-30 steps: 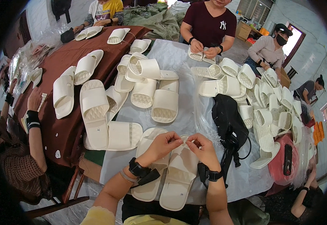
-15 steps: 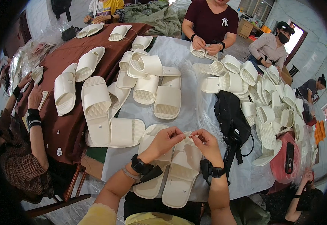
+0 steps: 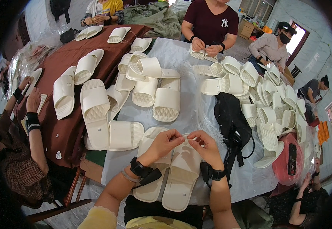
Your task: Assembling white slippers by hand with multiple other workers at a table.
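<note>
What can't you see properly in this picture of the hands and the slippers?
- Head view: what the left hand and right hand pinch between their fingertips is too small to tell.
- The strap of the slipper under them is partly hidden by both hands.
- The slipper beside it is partly covered by the left wrist.
- The black bag hides the table behind it.

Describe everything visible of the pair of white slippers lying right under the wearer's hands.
The pair of white slippers lies side by side at the near edge of the grey-covered table, heels toward the wearer. They look like soft moulded foam, cream-white, each with a broad strap across the front. The left hand and right hand meet above the right slipper's strap, fingertips pinching something too small to tell. The forearms cover part of both.
</note>
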### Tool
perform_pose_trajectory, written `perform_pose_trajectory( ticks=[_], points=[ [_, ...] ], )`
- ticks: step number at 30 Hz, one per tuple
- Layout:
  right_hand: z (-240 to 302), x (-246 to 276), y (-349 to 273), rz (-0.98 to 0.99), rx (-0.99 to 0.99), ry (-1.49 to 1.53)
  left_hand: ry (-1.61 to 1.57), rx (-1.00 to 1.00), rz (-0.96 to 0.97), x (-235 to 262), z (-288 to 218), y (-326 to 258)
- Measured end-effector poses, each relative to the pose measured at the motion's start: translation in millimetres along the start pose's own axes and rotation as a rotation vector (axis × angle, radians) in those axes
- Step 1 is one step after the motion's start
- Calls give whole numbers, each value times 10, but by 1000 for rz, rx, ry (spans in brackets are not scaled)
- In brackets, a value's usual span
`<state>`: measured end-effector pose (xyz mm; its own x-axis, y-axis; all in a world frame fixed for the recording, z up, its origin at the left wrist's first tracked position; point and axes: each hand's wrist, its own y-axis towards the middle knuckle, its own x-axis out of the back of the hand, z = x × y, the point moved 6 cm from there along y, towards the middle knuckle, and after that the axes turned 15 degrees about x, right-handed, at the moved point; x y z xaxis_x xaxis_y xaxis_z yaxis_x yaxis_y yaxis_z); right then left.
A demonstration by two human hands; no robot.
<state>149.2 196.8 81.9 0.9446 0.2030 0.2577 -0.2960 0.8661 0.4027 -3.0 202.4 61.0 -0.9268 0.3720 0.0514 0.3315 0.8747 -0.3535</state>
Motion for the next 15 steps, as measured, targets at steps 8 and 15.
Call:
perform_pose_trajectory(
  ticks=[8, 15],
  points=[
    [20, 0, 6, 7, -29, -23, -6, -55, -27, 8, 65, 35],
    [64, -1, 21, 20, 22, -59, 50, -52, -24, 0, 33, 22]
  ],
)
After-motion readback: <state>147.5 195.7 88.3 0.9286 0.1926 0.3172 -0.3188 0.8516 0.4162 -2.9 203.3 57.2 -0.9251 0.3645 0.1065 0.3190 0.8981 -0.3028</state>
